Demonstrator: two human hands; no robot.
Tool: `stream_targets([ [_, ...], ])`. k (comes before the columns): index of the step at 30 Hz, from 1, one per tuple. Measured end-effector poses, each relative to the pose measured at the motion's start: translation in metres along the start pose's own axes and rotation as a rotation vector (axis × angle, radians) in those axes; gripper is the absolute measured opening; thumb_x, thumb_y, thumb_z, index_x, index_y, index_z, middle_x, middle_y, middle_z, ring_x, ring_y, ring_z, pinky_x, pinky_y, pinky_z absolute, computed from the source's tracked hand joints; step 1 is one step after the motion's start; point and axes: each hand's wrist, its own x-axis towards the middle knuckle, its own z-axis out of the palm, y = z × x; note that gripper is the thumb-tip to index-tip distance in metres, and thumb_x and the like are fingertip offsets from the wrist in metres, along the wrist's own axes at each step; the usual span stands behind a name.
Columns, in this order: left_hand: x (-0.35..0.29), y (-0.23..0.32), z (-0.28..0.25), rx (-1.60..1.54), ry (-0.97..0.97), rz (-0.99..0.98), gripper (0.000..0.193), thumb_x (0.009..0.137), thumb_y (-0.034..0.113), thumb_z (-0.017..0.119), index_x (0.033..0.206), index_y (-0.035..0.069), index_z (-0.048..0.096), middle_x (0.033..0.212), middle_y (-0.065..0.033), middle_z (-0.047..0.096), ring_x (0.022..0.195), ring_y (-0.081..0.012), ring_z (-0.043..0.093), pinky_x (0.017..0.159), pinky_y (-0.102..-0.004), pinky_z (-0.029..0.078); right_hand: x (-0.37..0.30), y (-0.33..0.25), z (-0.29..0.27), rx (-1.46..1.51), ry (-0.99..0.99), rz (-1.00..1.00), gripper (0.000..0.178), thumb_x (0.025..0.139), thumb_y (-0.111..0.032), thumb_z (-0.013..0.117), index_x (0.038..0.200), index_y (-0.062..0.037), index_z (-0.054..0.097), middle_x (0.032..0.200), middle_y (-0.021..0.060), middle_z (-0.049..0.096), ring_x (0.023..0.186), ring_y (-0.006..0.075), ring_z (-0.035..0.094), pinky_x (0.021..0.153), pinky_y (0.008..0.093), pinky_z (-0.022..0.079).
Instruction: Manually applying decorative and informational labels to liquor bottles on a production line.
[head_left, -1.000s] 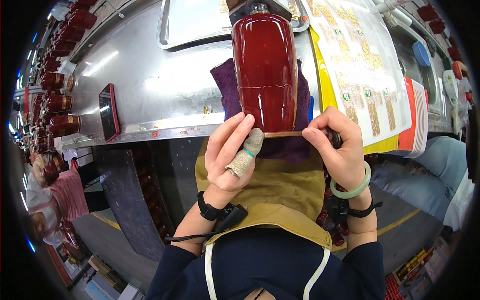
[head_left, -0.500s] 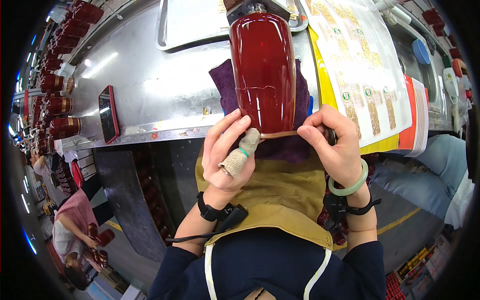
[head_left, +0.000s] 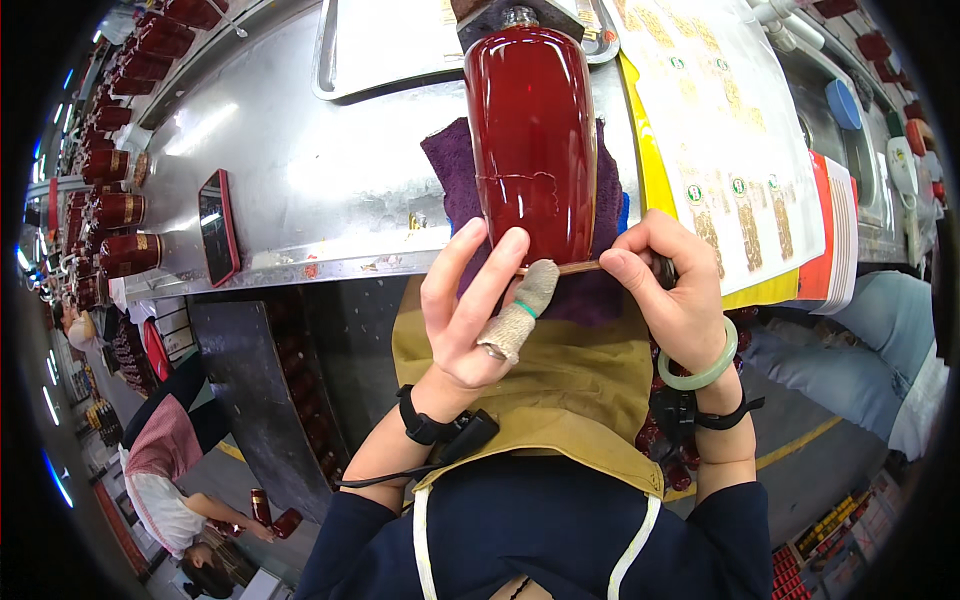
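A mustard apron (head_left: 540,400) was seen nearest, above it two bare hands at the base of a large dark red bottle (head_left: 530,140) laid on a purple cloth (head_left: 455,180) on the steel worktop (head_left: 290,170). The left hand (head_left: 475,310) was spread, fingertips pressed to the glass, one finger bandaged. The right hand (head_left: 675,290) was pinched on a thin strip (head_left: 575,267) at the base. The bottle could be rolled off if unevenly pressed. Farther off, label sheets (head_left: 740,130) were stacked.

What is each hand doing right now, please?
Left hand: open, fingers resting against the red bottle.
Right hand: closed, pinching a thin strip at the bottle's base.
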Motion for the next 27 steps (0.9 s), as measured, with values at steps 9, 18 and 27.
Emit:
stream_targets([
  [9,-0.009,-0.009,0.007,-0.186,0.113,-0.203,0.031,0.074,-0.013,0.082,0.101,-0.002,0.073,0.118,-0.0152,0.072,0.109,-0.0364,0.071,0.093,-0.0437,0.061,0.001,0.004,0.003,0.081,-0.033,-0.046,0.017,0.097,-0.012,0.071,0.085,0.0012,0.069,0.073,0.0046,0.057,0.066,0.0140,0.050,0.060,0.0299,0.039],
  [18,-0.004,-0.004,0.002,-0.150,0.046,-0.121,0.033,0.075,-0.016,0.077,0.106,-0.005,0.072,0.118,-0.0186,0.071,0.108,-0.0380,0.070,0.091,-0.0430,0.062,-0.003,-0.016,-0.007,0.057,-0.123,0.088,0.014,0.093,-0.010,0.075,0.087,0.0007,0.068,0.075,0.0028,0.057,0.067,0.0125,0.050,0.062,0.0273,0.039],
  [27,-0.011,-0.010,0.004,-0.189,0.096,-0.154,0.047,0.074,-0.011,0.085,0.118,-0.009,0.069,0.120,-0.0199,0.071,0.111,-0.0328,0.070,0.094,-0.0397,0.061,-0.006,-0.024,-0.012,0.107,-0.077,-0.041,0.014,0.090,-0.010,0.077,0.085,-0.0002,0.068,0.074,0.0026,0.055,0.064,0.0116,0.048,0.059,0.0269,0.037],
])
